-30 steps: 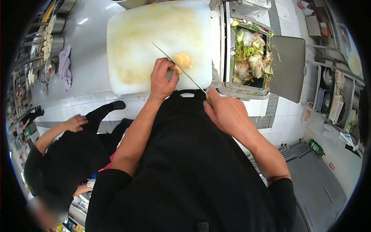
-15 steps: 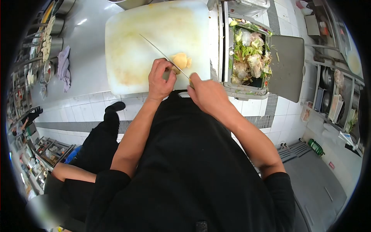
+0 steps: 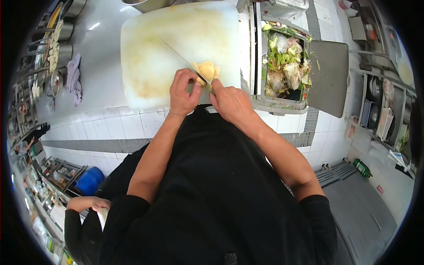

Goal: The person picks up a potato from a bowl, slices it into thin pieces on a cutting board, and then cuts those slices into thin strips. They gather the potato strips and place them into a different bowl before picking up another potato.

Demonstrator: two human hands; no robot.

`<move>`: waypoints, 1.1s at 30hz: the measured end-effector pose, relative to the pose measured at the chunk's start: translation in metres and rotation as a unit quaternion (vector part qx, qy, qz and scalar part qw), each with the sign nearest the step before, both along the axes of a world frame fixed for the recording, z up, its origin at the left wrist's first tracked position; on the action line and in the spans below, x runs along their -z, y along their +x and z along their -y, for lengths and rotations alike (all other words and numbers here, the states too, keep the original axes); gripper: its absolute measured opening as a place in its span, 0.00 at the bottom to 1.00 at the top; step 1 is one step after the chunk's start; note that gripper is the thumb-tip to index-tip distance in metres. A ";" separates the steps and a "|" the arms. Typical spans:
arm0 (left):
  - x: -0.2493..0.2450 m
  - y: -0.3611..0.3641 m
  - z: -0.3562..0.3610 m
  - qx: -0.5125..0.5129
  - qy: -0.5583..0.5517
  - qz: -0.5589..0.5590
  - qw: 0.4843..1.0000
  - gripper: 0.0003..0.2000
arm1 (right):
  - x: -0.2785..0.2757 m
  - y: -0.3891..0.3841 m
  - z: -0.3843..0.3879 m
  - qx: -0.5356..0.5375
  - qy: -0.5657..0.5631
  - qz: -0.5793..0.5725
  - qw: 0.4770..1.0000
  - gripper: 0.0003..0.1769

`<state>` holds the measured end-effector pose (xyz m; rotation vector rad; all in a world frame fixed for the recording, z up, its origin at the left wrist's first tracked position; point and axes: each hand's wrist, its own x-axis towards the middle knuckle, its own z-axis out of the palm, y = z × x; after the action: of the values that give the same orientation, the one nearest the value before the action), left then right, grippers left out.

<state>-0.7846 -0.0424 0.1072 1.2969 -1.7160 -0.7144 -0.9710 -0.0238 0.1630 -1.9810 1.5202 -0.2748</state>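
On the white cutting board (image 3: 150, 48), near its front edge, lies a small pile of pale yellow vegetable slices (image 3: 206, 70). My right hand (image 3: 232, 101) is closed round the handle of a kitchen knife (image 3: 180, 56), whose long thin blade points to the far left. Curled fingers of my left hand (image 3: 183, 93) press on a pale yellow vegetable piece (image 3: 201, 82) on the near side of the blade. The slices fan out along the blade's far side. Most of the handle is hidden by my right hand.
Right of the board stands an open bin (image 3: 285, 104) full of vegetable scraps and plastic bags. A purple cloth (image 3: 73, 79) and several pots line the steel counter (image 3: 99, 53) at left. Another person's arm (image 3: 84, 203) shows at lower left, near a blue drum (image 3: 90, 180).
My right hand and the knife have shifted slightly left, and more slices lie spread beyond the blade. The other person at lower left has moved, uncovering more of the blue drum.
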 end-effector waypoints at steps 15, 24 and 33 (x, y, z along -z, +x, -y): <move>-0.003 0.000 0.000 -0.008 0.002 0.002 1.000 0.11 | 0.003 0.001 -0.007 -0.008 0.031 -0.025 0.999 0.14; -0.004 -0.002 0.000 -0.009 0.003 0.006 1.000 0.11 | -0.087 -0.032 -0.030 -0.028 0.080 -0.016 0.996 0.13; -0.002 0.001 0.000 -0.006 0.006 0.001 1.000 0.10 | -0.004 -0.001 -0.016 -0.013 0.026 -0.034 0.999 0.11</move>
<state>-0.7841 -0.0420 0.1090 1.3153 -1.7080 -0.7178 -0.9724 -0.0077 0.1670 -1.9860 1.5264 -0.1573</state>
